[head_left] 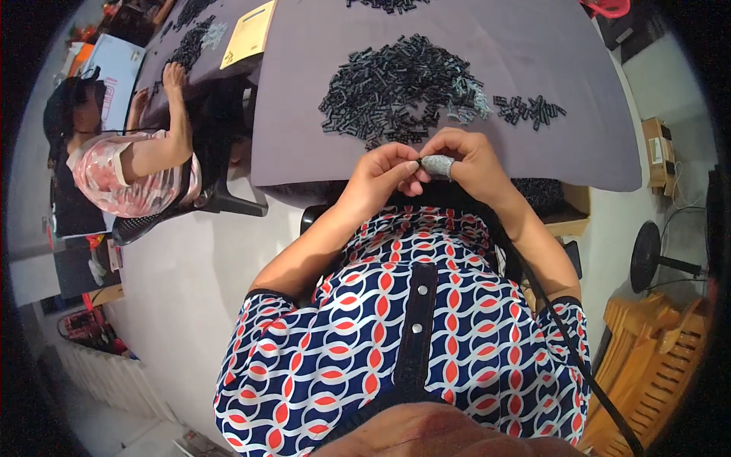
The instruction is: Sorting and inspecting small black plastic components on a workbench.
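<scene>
Close together at the near edge of the cloth-covered table, my left hand (381, 174) and my right hand (474, 156) meet fingertip to fingertip. Both are closed in a pinch around a small black part (419, 161), mostly hidden by the fingers. A grey wrap (437, 166) covers my right thumb. Just beyond my hands lies a large heap of small black plastic parts (381, 80). Small clear pieces (470, 103) lie along the heap's right side. Farther right sits a smaller group of black parts (533, 111), apart from the heap.
A co-worker (133, 164) sits at the left, one hand by another dark heap (190, 47). A yellow sheet (250, 34) lies between us. Under the table's right front, an open box (567, 209) holds dark parts. A black fan (646, 255) and wooden furniture (655, 358) stand at right.
</scene>
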`<state>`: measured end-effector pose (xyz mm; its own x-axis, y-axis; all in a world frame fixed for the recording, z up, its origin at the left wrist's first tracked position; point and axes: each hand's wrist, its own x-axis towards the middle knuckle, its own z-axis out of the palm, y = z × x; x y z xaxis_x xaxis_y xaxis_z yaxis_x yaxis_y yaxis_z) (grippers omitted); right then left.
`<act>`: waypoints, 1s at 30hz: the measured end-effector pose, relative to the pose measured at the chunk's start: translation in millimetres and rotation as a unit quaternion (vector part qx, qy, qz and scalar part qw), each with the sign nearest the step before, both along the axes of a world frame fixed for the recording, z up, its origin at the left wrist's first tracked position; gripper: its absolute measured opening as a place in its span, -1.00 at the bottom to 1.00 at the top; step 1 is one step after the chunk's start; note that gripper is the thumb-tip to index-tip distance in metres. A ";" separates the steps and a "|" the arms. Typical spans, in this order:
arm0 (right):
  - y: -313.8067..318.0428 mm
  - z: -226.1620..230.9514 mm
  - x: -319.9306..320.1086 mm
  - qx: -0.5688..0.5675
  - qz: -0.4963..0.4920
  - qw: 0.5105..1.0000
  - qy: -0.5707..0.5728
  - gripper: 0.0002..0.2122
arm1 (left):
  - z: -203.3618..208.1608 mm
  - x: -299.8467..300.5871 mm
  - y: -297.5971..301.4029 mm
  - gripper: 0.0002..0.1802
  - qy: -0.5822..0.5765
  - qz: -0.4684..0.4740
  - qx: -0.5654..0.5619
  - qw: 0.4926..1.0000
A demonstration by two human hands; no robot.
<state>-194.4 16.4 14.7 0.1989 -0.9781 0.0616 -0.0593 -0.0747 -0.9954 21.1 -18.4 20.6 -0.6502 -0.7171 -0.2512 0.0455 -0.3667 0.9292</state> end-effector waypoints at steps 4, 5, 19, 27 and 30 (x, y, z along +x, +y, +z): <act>15.8 3.0 7.8 -0.002 -0.017 1.000 0.009 -0.83 | -3.3 2.3 10.3 -0.82 0.004 -0.003 0.080 0.997; 20.4 5.9 8.8 -0.008 -0.010 0.999 0.045 -0.82 | -3.9 3.6 14.1 -0.83 -0.006 -0.004 0.098 0.995; 27.5 13.7 22.9 -0.026 0.030 0.998 0.048 -0.85 | -12.6 16.7 35.7 -0.78 0.025 0.034 0.119 0.992; 21.7 22.9 23.4 -0.036 0.069 0.994 0.075 -0.85 | 9.0 26.5 35.9 -0.75 0.059 0.012 0.148 0.987; 21.8 31.3 24.2 -0.065 0.094 0.987 0.114 -0.85 | 11.0 33.3 31.3 -0.76 0.010 -0.026 0.123 0.992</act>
